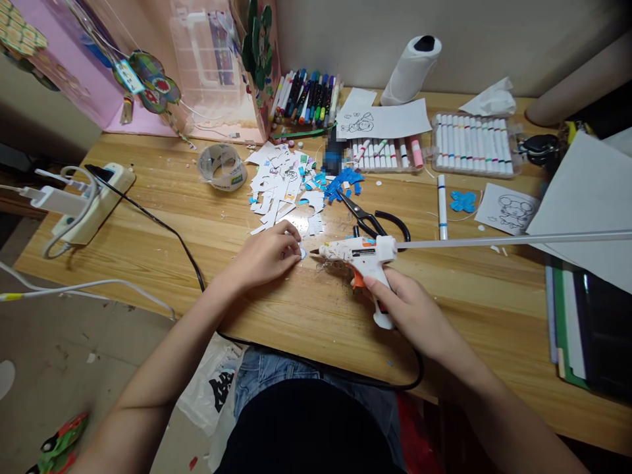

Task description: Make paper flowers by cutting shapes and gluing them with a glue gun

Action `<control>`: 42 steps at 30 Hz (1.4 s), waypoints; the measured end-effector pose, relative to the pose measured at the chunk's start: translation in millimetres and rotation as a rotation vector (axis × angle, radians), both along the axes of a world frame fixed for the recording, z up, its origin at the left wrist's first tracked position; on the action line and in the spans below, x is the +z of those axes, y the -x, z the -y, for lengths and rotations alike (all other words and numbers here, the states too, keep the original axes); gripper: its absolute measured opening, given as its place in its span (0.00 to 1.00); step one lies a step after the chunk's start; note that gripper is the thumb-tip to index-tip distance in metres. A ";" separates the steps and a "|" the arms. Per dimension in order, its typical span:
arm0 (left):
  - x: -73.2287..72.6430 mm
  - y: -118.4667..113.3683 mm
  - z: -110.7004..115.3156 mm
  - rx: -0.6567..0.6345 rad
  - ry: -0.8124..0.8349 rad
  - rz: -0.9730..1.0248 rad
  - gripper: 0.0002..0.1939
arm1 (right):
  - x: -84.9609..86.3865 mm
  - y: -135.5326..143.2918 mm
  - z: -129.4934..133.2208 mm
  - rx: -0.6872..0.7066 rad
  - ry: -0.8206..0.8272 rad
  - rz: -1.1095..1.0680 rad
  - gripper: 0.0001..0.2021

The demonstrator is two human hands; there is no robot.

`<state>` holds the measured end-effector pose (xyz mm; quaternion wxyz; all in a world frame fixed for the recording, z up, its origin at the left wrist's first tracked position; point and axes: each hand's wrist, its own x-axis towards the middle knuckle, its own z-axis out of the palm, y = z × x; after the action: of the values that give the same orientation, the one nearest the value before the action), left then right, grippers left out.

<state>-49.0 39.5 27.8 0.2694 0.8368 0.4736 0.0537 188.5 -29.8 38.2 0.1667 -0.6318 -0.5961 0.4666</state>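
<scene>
The right hand [405, 304] grips a white plastic hot-glue gun [369, 258], its label [363, 251] illegible; the tapered nozzle [315, 252] points at a small pale piece [303, 253] pinched in the left hand [269, 253], over the wood-grain desk [296, 316].

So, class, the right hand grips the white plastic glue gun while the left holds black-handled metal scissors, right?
Not quite: the head view shows the left hand touching a small pale piece; the scissors lie on the wooden table. The right hand does grip the glue gun.
</scene>
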 end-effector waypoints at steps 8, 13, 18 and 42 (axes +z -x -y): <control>5.5 -10.3 -4.0 0.060 0.002 -0.112 0.08 | -2.0 -2.7 -4.2 -0.019 0.042 -0.025 0.19; 9.8 -13.3 -4.9 0.048 0.012 -0.154 0.09 | -2.3 -2.7 -5.0 -0.035 0.056 -0.041 0.19; 8.8 -15.9 -2.5 0.083 -0.026 -0.184 0.08 | -3.1 -3.2 -5.1 -0.057 0.052 -0.051 0.19; -9.2 21.5 -11.2 0.186 0.063 0.113 0.19 | -21.1 -8.4 -13.0 -0.219 0.056 -0.295 0.18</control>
<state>-70.6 50.7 18.6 0.3159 0.7759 0.5348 0.1108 196.8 -16.9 17.2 0.2844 -0.6220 -0.4796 0.5497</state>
